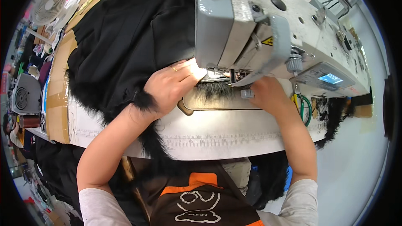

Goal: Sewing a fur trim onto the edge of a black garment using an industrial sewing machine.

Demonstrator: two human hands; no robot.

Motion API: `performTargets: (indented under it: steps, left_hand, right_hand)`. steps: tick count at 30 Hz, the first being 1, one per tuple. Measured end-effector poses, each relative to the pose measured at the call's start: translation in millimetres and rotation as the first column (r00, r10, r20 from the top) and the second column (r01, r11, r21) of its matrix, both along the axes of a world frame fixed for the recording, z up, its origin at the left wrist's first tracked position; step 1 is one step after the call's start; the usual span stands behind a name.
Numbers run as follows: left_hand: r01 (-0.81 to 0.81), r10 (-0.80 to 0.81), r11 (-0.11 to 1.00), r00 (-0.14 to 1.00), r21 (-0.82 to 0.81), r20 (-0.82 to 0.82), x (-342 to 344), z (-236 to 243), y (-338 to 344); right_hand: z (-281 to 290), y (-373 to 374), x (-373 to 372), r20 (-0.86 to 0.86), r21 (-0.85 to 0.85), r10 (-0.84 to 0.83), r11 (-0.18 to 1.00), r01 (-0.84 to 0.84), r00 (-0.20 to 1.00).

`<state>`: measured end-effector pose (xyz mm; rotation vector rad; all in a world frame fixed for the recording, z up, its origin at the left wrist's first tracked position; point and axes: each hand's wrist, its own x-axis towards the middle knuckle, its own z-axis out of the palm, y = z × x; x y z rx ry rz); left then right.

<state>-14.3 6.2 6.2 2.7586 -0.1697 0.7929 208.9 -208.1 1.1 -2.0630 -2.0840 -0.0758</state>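
A grey and white sewing machine (234, 25) stands over the table, its lamp lighting the needle area. Black cloth with a fluffy fur edge (125, 29) is spread to the left of the machine head, and a strip of black fur (215, 91) lies under the presser foot. My left hand (169, 86) is closed on the cloth's edge just left of the foot, its fingertips washed out by glare. Right of the foot, my right hand (270, 94) has its fingers curled in, the tips partly hidden by the machine; what they grip does not show.
Green- and yellow-handled snips (304, 106) rest by my right forearm. A ruler scale (188, 140) runs along the table's front edge. Cardboard (58, 100) borders the left side, with a fan (49, 4) beyond. More black fur (335, 121) hangs at the right edge.
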Motion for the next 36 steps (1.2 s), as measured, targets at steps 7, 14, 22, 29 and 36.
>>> performTargets:
  steps: [7,14,22,29,36]
  left_hand:
    - [-0.027,0.032,0.999,0.982,0.029,-0.188,-21.1,4.5,-6.1]
    - [0.019,-0.01,0.998,0.989,0.054,-0.149,-12.3,2.8,1.8]
    - [0.03,-0.021,0.998,0.983,0.046,-0.181,-9.4,-4.1,5.3]
    - [0.016,-0.006,0.998,0.986,0.06,-0.169,-5.0,1.3,2.2]
    - [-0.01,0.045,0.986,0.977,0.165,-0.206,-6.0,1.5,1.3]
  right_hand:
    - [21.5,-7.9,1.4,-0.191,-0.018,-0.015,1.0,0.012,0.982]
    - [6.0,-25.1,13.1,-0.3,-0.069,-0.164,0.986,0.151,0.94]
    - [5.8,-33.8,16.5,-0.329,-0.101,-0.261,0.965,0.241,0.907]
    - [-2.7,-36.0,20.3,-0.344,-0.047,-0.326,0.943,0.33,0.881]
    - [-1.5,-28.7,18.8,-0.242,0.12,-0.198,0.965,0.232,0.95]
